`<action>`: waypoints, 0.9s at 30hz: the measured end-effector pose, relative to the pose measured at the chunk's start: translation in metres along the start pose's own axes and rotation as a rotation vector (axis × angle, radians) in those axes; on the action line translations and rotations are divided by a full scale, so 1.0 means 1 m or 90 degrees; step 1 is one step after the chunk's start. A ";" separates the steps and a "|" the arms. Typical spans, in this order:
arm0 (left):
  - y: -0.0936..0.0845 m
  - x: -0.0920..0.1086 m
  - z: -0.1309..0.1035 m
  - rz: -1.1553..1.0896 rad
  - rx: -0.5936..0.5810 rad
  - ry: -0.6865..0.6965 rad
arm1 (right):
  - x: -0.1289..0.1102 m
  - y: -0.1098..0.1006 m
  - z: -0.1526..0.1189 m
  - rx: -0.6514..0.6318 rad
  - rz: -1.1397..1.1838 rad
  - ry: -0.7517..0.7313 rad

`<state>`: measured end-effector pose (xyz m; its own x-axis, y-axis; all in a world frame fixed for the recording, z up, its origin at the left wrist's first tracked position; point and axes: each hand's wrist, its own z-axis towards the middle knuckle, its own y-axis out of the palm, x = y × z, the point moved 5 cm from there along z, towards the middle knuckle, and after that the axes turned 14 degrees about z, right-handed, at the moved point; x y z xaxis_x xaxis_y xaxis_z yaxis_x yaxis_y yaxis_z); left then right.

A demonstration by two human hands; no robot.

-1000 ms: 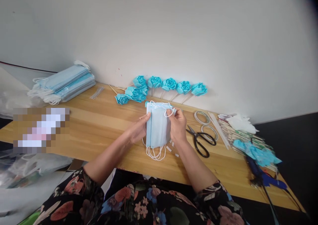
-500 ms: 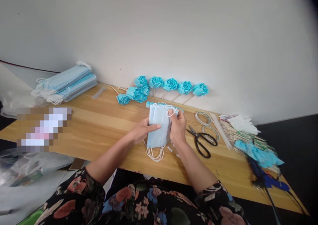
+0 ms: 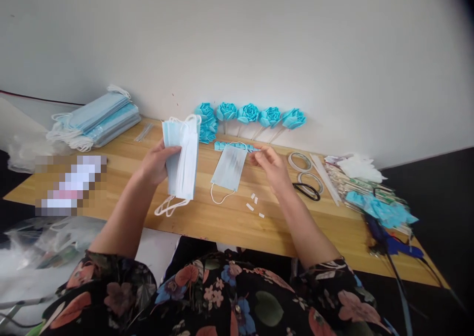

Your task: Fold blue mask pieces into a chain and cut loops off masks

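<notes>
My left hand is closed around several pale blue face masks, thumb across the front, white ear loops hanging below. Lying on the table between my hands is one single face mask, slightly blurred. My right hand is just right of its upper corner, palm down, with fingers loosely bent and apart; I see nothing held in them. Behind the single mask lies a folded bright blue strip, partly covered by it. Small white pieces are scattered below my right hand.
Blue paper-like flowers on sticks lean along the wall. A pile of masks stands back left. To the right are tape rolls, scissors partly hidden by my arm, sticks and a blue glue gun.
My hands have parted. The left has carried the masks leftward and up; the right has moved slightly right and up. One mask now lies separately on the table.
</notes>
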<state>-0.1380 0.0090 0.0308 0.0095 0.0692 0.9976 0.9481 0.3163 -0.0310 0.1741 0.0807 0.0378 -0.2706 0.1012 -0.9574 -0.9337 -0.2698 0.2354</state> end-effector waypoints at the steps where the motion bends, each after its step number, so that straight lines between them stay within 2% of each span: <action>1: -0.005 -0.008 0.002 0.049 -0.011 -0.020 | 0.004 -0.002 -0.003 -0.036 -0.064 0.010; 3: -0.011 -0.026 0.006 0.159 -0.031 -0.031 | 0.013 0.000 -0.013 -0.140 -0.232 0.011; 6: -0.013 -0.046 0.015 0.305 -0.038 0.007 | 0.026 0.015 -0.031 -0.311 -0.494 -0.050; 9: -0.010 -0.052 0.024 0.404 -0.031 0.029 | 0.033 0.031 -0.046 -0.400 -0.674 -0.119; 11: -0.006 -0.045 0.026 0.483 -0.029 0.043 | 0.035 0.037 -0.052 -0.412 -0.760 -0.136; 13: -0.001 -0.028 0.022 0.581 0.009 0.096 | 0.036 0.039 -0.053 -0.404 -0.796 -0.137; 15: 0.005 -0.006 0.009 0.645 0.090 0.194 | 0.034 0.035 -0.050 -0.368 -0.762 -0.109; 16: 0.009 0.004 0.000 0.642 0.121 0.241 | 0.032 0.030 -0.047 -0.339 -0.722 -0.086; 17: 0.015 0.009 -0.009 0.605 0.123 0.262 | 0.029 0.024 -0.044 -0.307 -0.670 -0.061; 19: 0.030 0.005 -0.023 0.435 0.027 0.207 | 0.021 0.012 -0.036 -0.243 -0.553 -0.022; 22: 0.064 -0.022 -0.043 0.113 -0.173 -0.029 | 0.004 -0.001 -0.030 -0.192 -0.422 -0.014; 25: 0.102 -0.044 -0.060 -0.113 -0.322 -0.268 | -0.012 0.002 -0.036 -0.225 -0.414 -0.087; 27: 0.123 -0.046 -0.064 -0.214 -0.393 -0.322 | -0.019 0.012 -0.048 -0.292 -0.453 -0.171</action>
<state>-0.0011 -0.0162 -0.0152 -0.3055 0.5238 0.7952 0.8798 -0.1641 0.4461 0.1797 0.0291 0.0511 0.2389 0.5973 -0.7656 -0.7312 -0.4081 -0.5466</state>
